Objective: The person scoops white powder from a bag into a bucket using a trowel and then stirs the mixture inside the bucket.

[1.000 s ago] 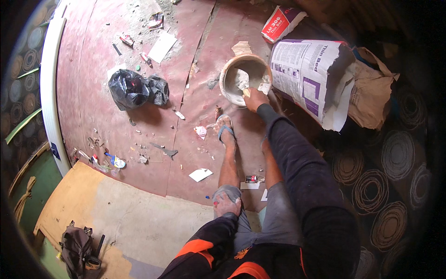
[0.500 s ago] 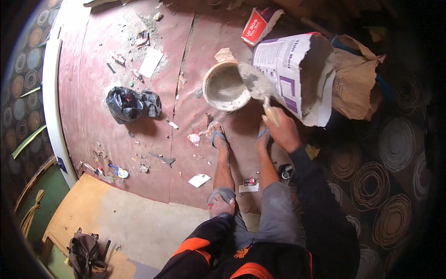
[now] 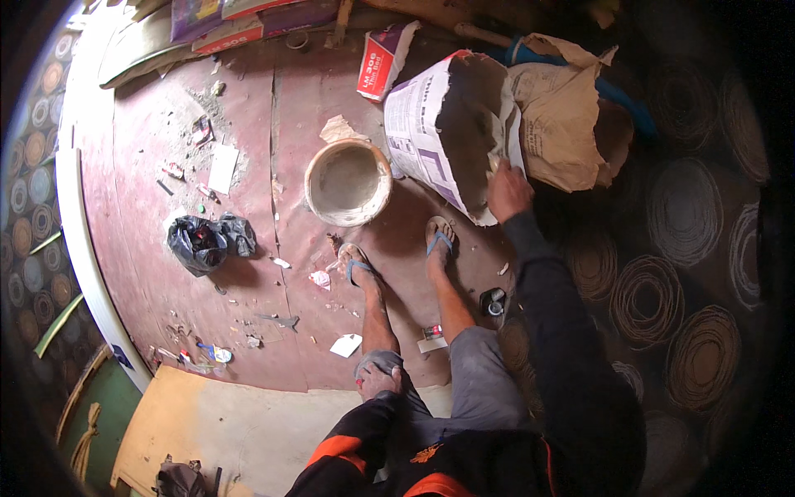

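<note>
My right hand (image 3: 509,195) is closed around the handle of a trowel (image 3: 494,162) at the mouth of a torn white-and-purple paper bag (image 3: 418,116). The trowel's blade is hidden inside the bag, in shadow. To the left of the bag stands a round bucket (image 3: 313,197) with a pale, crusted rim and grey mix inside. My left hand (image 3: 380,381) rests on my left knee, its fingers lying over the shorts. A small red spot shows beside its thumb.
A brown paper bag (image 3: 555,124) lies right of the white one, and a red-and-white torn bag piece (image 3: 383,62) behind it. A black plastic bag (image 3: 197,246) sits on the left. Scraps litter the red floor sheet (image 3: 240,315). Filled bags (image 3: 232,37) lie at the back.
My right hand has brought the trowel from beside the bucket's rim to the right, into the white bag's mouth. The view has shifted; my left hand stays on the knee.
</note>
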Available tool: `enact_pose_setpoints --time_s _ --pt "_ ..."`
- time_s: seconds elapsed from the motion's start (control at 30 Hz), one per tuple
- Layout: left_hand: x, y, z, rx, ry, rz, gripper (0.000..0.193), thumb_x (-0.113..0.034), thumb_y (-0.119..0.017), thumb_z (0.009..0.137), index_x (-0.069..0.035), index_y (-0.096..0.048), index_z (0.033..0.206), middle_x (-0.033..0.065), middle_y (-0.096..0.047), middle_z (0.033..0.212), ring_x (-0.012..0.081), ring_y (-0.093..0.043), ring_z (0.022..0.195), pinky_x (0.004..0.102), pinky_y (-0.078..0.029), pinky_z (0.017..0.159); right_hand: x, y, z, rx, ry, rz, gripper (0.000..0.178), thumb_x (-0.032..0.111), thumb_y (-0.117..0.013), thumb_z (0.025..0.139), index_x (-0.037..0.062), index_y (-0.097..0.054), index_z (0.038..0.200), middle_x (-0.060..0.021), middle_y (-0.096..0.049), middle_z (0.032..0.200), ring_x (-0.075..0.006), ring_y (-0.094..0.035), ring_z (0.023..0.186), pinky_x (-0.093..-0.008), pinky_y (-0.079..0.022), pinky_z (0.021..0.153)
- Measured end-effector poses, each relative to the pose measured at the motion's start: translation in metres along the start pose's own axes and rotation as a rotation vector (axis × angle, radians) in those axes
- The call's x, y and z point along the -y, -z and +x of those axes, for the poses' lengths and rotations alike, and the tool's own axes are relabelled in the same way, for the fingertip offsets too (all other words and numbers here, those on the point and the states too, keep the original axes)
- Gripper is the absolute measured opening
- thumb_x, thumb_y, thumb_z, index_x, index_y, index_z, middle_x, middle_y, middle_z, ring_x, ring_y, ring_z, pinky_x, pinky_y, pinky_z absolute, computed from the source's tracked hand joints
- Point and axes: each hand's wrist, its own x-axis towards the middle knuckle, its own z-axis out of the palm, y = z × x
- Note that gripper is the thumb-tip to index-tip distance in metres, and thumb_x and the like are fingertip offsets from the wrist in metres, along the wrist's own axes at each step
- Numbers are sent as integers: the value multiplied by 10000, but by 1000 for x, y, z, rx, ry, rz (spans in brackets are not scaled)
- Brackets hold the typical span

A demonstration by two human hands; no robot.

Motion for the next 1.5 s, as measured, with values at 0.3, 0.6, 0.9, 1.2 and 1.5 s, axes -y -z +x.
enact_pose_setpoints --time_s 0.3,0.6,0.9,1.2,1.5 --pt "-5 13 0 -1 -1 9 871 -587 -614 829 -33 -388 1461 226 -438 1437 375 -479 1320 493 -368 1100 14 -65 29 109 -8 151 227 144 -649 832 -30 -603 972 -317 -658 939 -495 -638 943 -569 -502 838" --pt "-5 23 1 16 2 27 875 -588 -611 834 -26 -378 1462 232 -424 1439 390 -508 1287 526 -390 1064 21 -93 60 212 -4 294 279 175 -618 842 -100 -610 800 -328 -645 903 -486 -639 863 -567 -487 760" --pt "-4 24 3 15 -10 6 877 -602 -598 843 -18 -377 1460 246 -416 1462 408 -492 1303 526 -373 1088 42 -90 81 59 345 106 234 163 -570 822 -20 -714 839 -295 -658 829 -424 -662 866 -543 -499 765" --pt "-5 22 -2 1 -30 -47 845 -575 -607 852 -20 -389 1451 250 -421 1468 403 -492 1306 519 -369 1095 27 8 17 149 28 144 381 289 -604 917 34 -572 1198 -262 -677 967 -454 -639 969 -556 -491 828" --pt "-1 18 -3 -10 -27 -53 851 -561 -637 841 -19 -379 1444 246 -438 1448 420 -488 1303 533 -387 1076 -19 70 -38 482 77 -163 372 319 -552 936 -19 -583 1087 -289 -672 1032 -455 -662 964 -563 -514 829"
